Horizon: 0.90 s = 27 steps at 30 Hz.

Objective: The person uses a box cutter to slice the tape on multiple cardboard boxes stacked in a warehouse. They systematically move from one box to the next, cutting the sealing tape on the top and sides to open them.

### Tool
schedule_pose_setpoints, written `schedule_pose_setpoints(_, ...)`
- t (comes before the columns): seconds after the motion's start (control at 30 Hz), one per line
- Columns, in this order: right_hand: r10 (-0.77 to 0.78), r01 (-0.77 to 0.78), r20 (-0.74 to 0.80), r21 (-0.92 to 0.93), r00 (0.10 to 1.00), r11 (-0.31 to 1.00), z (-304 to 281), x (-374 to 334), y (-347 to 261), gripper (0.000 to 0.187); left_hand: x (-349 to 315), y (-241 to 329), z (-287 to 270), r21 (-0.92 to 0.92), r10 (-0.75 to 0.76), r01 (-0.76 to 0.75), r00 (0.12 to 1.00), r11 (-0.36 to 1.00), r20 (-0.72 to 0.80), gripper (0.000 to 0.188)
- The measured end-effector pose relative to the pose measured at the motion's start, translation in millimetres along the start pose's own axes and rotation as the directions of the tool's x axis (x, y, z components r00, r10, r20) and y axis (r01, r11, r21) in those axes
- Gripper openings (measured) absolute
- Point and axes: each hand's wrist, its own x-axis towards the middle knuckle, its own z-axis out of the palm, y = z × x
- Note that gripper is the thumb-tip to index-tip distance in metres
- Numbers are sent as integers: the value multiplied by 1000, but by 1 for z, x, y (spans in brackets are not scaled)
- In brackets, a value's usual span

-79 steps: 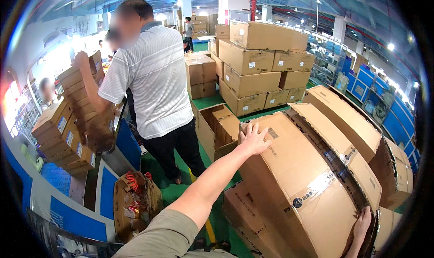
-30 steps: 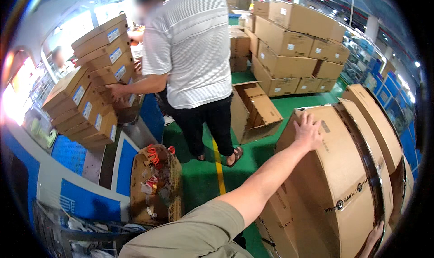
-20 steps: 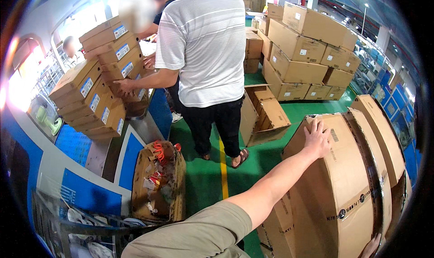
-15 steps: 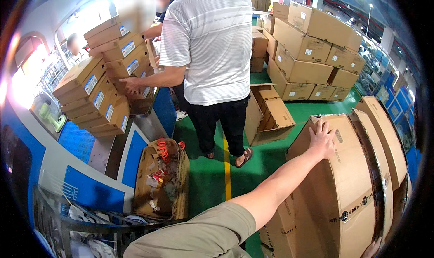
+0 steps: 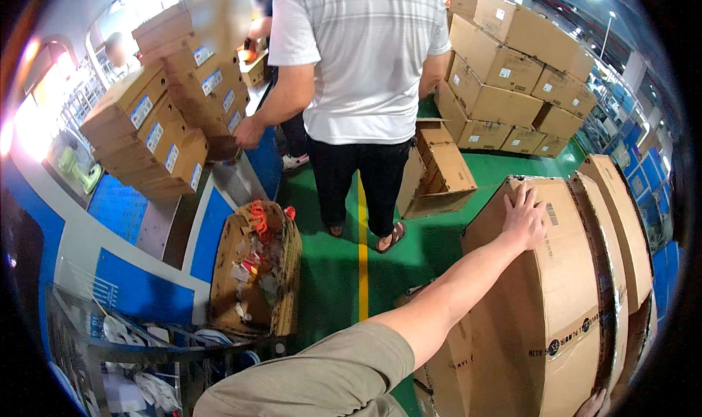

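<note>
My left hand lies on the upper face of a large brown cardboard carton at the right, fingers spread near its far edge. At the bottom right, part of my right hand shows, its fingers bent against the carton's lower edge; the rest of it is cut off. The carton stands tilted, with dark printing on its side. Further cardboard pieces or cartons press against its right side. Under my left forearm another brown carton is partly hidden.
A person in a white striped shirt stands ahead, back turned. Shoe-box-like cartons are stacked on the left bench. A scrap-filled carton and an open carton sit on the green floor. Large cartons are piled behind.
The person ahead has drawn an arm back from the stacked boxes and shifted slightly. My left hand stays on the carton, and the view has moved a little.
</note>
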Motion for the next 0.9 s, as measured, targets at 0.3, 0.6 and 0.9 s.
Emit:
schedule_pose_setpoints(0.3,19,-16,-18,122,1000,992,26,4,13,28,-2,-1,-1,-42,-26,28,998,999,57,44)
schedule_pose_setpoints(0.6,111,-122,52,438,992,891,51,9,51,29,3,-7,13,-25,27,-28,999,999,-37,44)
schedule_pose_setpoints(0.9,153,-84,-95,512,984,855,54,3,34,21,1,-8,8,13,9,-9,1000,1000,-27,43)
